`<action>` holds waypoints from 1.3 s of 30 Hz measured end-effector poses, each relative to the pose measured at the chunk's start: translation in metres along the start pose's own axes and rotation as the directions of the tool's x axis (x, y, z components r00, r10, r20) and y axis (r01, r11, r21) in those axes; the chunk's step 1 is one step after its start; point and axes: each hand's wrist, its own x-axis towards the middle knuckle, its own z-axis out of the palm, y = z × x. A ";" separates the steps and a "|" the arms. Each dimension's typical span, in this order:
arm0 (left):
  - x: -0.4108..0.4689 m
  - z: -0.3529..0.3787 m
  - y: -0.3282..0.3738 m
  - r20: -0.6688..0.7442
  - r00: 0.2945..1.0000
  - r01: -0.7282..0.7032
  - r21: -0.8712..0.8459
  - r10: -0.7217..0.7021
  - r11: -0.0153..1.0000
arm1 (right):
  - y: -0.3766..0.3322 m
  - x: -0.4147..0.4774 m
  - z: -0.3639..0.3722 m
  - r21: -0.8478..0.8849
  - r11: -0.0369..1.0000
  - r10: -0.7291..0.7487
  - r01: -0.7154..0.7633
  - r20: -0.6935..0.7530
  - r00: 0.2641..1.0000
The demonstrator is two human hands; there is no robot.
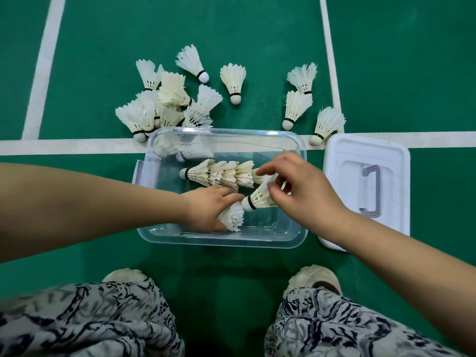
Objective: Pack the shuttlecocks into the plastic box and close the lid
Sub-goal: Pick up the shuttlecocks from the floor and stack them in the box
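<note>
— What are your hands doing?

— Both are inside the box, the clear one on the green floor. My left hand has its fingers closed around the feathers of one shuttle, low near the box's near wall. My right hand pinches a second shuttle by its skirt, thumb and fingers curled tight on it, cork pointing toward my left hand.

— Do the two touch?

— The cork sits just beside my left fingers; I cannot tell if it meets the other shuttle.

— What else is in the box?

— A nested row lying across the middle, cork to the left, and more against the far wall.

— And outside it?

— A loose pile beyond the box's far left corner, some singles beyond its far right. The lid lies flat just right of the box.
</note>
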 end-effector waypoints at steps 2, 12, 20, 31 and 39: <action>-0.001 -0.003 -0.001 0.030 0.999 0.025 -0.094 -0.022 0.995 | -0.003 -0.004 0.004 -0.096 0.995 0.009 -0.001 0.083 0.996; -0.013 -0.013 -0.014 0.100 0.993 0.079 -0.228 -0.058 0.971 | -0.007 0.002 0.037 -0.354 0.935 0.129 -0.002 0.335 0.933; -0.014 -0.011 -0.018 0.114 0.993 0.071 -0.260 -0.043 0.963 | 0.002 0.009 0.054 -0.213 0.945 0.302 -0.247 0.291 0.908; -0.014 -0.015 -0.018 0.152 0.987 0.099 -0.321 -0.053 0.942 | 0.001 0.010 0.061 -0.293 0.884 0.465 -0.365 0.465 0.753; -0.010 -0.031 -0.005 0.036 0.999 -0.021 -0.230 0.030 0.973 | -0.014 0.015 0.039 -0.447 0.885 0.366 -0.131 0.494 0.788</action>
